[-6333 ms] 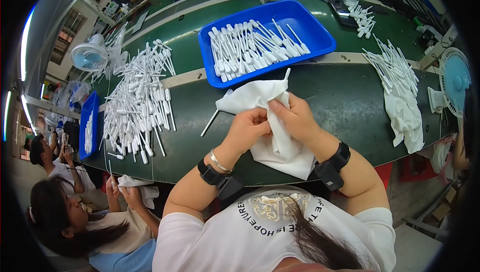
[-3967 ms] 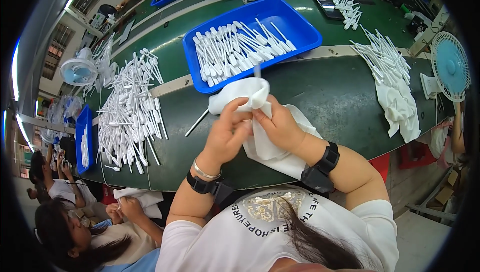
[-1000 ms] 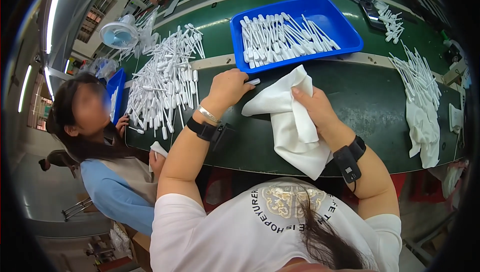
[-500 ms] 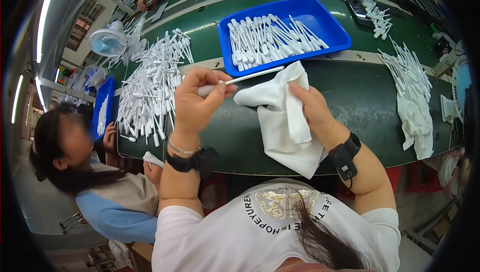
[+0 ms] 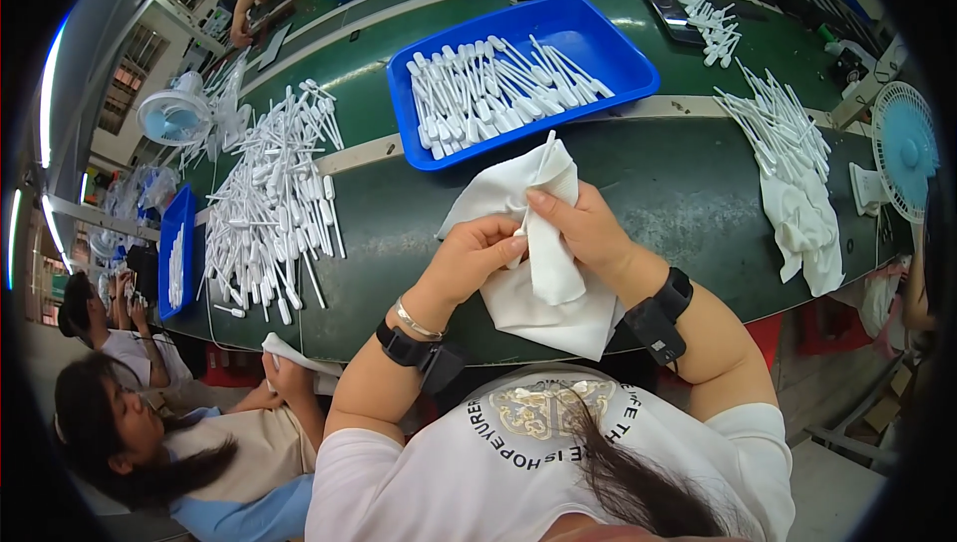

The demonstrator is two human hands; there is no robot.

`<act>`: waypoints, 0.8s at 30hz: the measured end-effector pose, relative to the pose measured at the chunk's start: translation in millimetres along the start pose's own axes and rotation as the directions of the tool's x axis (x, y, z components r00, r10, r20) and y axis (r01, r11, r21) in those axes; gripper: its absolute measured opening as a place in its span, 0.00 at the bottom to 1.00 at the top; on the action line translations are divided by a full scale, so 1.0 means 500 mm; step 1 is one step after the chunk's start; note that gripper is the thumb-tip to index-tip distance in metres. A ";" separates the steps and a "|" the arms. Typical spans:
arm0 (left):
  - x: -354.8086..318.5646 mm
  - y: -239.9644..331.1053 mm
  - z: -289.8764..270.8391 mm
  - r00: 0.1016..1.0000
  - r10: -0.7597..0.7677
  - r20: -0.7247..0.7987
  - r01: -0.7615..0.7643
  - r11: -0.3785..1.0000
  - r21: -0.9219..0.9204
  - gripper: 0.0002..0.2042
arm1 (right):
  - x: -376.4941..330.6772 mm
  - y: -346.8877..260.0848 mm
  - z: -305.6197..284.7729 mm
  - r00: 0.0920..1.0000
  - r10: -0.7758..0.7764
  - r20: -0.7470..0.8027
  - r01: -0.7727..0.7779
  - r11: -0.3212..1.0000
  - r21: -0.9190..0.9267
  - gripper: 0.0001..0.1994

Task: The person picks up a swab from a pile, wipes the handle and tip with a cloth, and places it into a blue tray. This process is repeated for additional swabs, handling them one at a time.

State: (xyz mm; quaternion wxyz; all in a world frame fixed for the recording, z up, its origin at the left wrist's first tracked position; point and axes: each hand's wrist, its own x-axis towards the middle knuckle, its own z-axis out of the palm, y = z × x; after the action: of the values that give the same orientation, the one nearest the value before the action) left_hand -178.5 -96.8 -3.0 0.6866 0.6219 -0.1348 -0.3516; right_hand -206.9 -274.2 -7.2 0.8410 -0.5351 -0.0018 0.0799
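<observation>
A white cloth (image 5: 558,278) hangs between my two hands above the near part of the green table. My left hand (image 5: 478,255) is closed, its thumb and fingers pinching at the cloth's left side, where a white plastic dropper goes into the folds. What looks like the thin tip of that dropper (image 5: 550,143) pokes out at the cloth's top; most of it is hidden. My right hand (image 5: 588,233) grips the cloth with the thumb on top. Beyond my hands, a blue tray (image 5: 628,78) holds many white droppers (image 5: 478,93) lying side by side.
A big loose heap of droppers (image 5: 269,203) lies to the left. On the right, more droppers (image 5: 783,133) rest on a crumpled white cloth (image 5: 802,228), near a small fan (image 5: 902,148). A co-worker (image 5: 219,442) sits close on my left, holding a white cloth (image 5: 289,353).
My left hand has come down and right with the dropper, from above the cloth into its folds. Both hands are now close together around the cloth. The view has shifted slightly.
</observation>
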 end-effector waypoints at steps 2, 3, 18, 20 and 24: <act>0.000 0.002 -0.004 0.998 -0.048 0.027 0.048 0.999 0.017 0.06 | -0.002 0.001 0.001 1.000 -0.001 0.009 0.001 1.000 -0.007 0.15; -0.002 0.000 -0.007 0.999 -0.023 0.030 0.023 1.000 -0.001 0.06 | -0.002 0.002 0.003 1.000 0.000 0.025 0.000 1.000 -0.012 0.15; -0.017 0.002 -0.023 0.982 0.124 -0.144 -0.131 0.991 -0.039 0.06 | 0.009 -0.058 -0.016 0.998 -0.003 -0.062 -0.032 0.831 -0.555 0.16; -0.027 0.001 -0.016 0.979 0.151 -0.137 -0.161 0.985 -0.068 0.06 | 0.006 -0.052 -0.014 0.999 0.003 -0.047 -0.013 0.975 -0.224 0.16; -0.022 -0.010 0.001 0.960 0.188 -0.208 -0.184 0.982 0.038 0.06 | -0.004 -0.035 0.014 0.989 0.138 0.052 -0.146 0.973 0.181 0.14</act>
State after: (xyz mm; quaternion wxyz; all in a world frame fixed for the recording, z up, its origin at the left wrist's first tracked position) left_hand -188.1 -90.0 -5.1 0.7212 0.6465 -0.1223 -0.2166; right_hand -207.2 -275.8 11.8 0.8788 -0.4521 0.0275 0.1501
